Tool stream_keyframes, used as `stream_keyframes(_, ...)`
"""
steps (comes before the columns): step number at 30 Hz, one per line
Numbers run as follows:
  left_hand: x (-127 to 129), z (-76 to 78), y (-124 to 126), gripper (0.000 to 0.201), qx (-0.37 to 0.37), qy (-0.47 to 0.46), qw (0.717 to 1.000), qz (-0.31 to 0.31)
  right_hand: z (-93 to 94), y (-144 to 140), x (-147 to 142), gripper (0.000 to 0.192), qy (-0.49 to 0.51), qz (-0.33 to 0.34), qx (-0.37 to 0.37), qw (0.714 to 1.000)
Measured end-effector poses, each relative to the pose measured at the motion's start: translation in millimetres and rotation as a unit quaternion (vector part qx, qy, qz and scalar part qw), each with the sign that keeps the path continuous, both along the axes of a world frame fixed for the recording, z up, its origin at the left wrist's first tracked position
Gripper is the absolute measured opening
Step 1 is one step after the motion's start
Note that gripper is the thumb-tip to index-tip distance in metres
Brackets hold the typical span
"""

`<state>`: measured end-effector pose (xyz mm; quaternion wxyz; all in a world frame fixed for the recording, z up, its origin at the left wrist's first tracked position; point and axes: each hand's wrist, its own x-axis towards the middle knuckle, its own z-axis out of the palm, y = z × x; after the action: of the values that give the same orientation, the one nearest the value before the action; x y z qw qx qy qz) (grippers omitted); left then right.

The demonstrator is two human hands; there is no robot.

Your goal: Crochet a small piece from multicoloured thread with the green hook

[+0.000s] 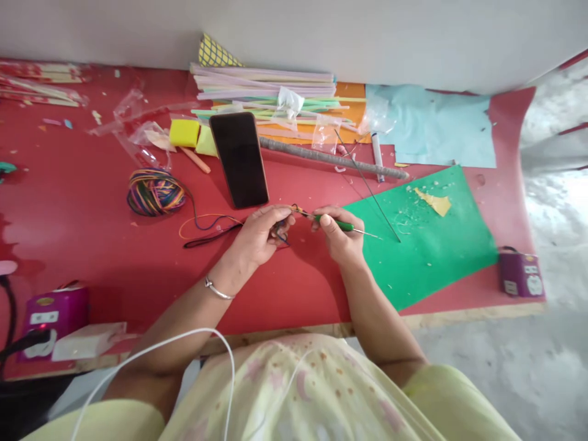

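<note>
We cannot make out how the multicoloured yarn [215, 222] sits on the thin wire [362, 232]: our fingers cover the join. Our left hand [260, 236] curls closed, pinching the yarn strand just left of the wire's near end. Our right hand [337, 236], touching distance away, is clamped on the wire's green-wrapped part, its bare tip poking out rightward over the green sheet [441, 245]. The yarn ball [155, 192] lies well left.
</note>
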<state>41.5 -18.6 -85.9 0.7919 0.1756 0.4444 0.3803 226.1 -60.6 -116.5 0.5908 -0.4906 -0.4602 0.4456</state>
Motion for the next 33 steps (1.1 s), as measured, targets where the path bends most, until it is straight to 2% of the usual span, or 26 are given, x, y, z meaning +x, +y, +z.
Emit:
stream_keyframes(8,-0.1,-4.6,0.5,0.025,-0.013,0.007,1.0,-0.007,-4.9,-0.5,3.4,0.03,-0.006,-0.012,-0.036,0.999)
stream_keyframes(15,-0.1,-3.1,-1.6,0.025,0.018,0.022,1.0,0.002,-2.7,-0.1,3.6,0.018,-0.043,-0.016,0.018,0.999)
stream_keyframes(19,0.6,0.0,-1.0,0.027,0.035,0.037,0.999,0.006,-1.4,-0.1,3.1,0.021,-0.067,-0.027,0.015,0.997)
stream_keyframes(25,0.6,-4.1,-0.6,0.02,0.059,0.04,0.997,0.008,-0.2,-0.7,3.3,0.017,-0.062,-0.035,0.03,0.997)
stream_keyframes(33,0.7,-3.0,0.1,0.021,0.051,0.046,0.998,0.014,4.6,-1.0,2.6,0.022,-0.087,-0.038,0.032,0.995)
